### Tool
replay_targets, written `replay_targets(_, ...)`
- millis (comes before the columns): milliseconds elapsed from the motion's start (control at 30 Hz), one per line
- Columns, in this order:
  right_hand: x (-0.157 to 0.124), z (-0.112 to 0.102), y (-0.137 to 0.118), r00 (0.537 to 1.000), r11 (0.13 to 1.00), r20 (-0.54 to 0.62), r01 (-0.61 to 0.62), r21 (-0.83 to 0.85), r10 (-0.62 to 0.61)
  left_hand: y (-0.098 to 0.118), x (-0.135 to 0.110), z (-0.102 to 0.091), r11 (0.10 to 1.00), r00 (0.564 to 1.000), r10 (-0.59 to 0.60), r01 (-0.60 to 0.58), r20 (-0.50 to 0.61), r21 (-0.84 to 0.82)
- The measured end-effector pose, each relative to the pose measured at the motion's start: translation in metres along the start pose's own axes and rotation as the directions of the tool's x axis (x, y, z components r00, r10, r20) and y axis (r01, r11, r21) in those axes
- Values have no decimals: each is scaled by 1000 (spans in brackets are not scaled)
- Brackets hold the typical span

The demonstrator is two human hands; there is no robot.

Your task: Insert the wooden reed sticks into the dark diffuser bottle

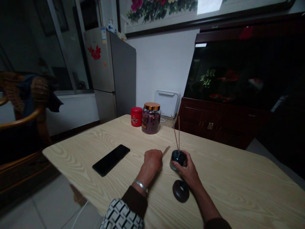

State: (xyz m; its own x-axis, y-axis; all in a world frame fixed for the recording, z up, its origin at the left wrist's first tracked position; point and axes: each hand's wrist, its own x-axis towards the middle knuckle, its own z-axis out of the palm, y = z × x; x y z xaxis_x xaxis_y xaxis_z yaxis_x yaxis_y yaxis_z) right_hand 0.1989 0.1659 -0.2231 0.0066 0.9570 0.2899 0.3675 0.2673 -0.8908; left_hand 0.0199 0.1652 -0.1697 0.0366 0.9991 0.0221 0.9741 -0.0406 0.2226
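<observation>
While right grip wraps a dark glass bottle, two sticks rising, left grip pinching another stick

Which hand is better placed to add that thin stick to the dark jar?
Left, probably: the left hand holds the thin stick right beside the dark jar, while the right hand is occupied gripping that jar.

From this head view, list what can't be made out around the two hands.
- Left hand: its closed fingers hide most of the thin stick.
- Right hand: it covers much of the dark pot.
- Two upright sticks: too dark to see what holds them inside the pot.
- Red tin: its label is too small to read.
</observation>
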Motion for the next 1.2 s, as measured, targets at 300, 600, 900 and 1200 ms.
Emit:
replay_targets(300,-1,0,-2,1000,1000,-18,16,12,-16,-13,2,-1,999,999,-24,22,-39,-42)
replay_targets(600,0,-1,-3,1000,1000,-5,22,13,-22,-29,17,-16,574,933,-104,-227,-345,-787)
replay_targets(900,-1,0,-3,1000,1000,14,6,5,-6,-4,10,-24,-20,795,-357,-532,-491,-846)
replay_targets(1200,0,-1,-3,1000,1000,17,11,2,-11,21,6,-16,15,775,-313,-574,-549,-819)
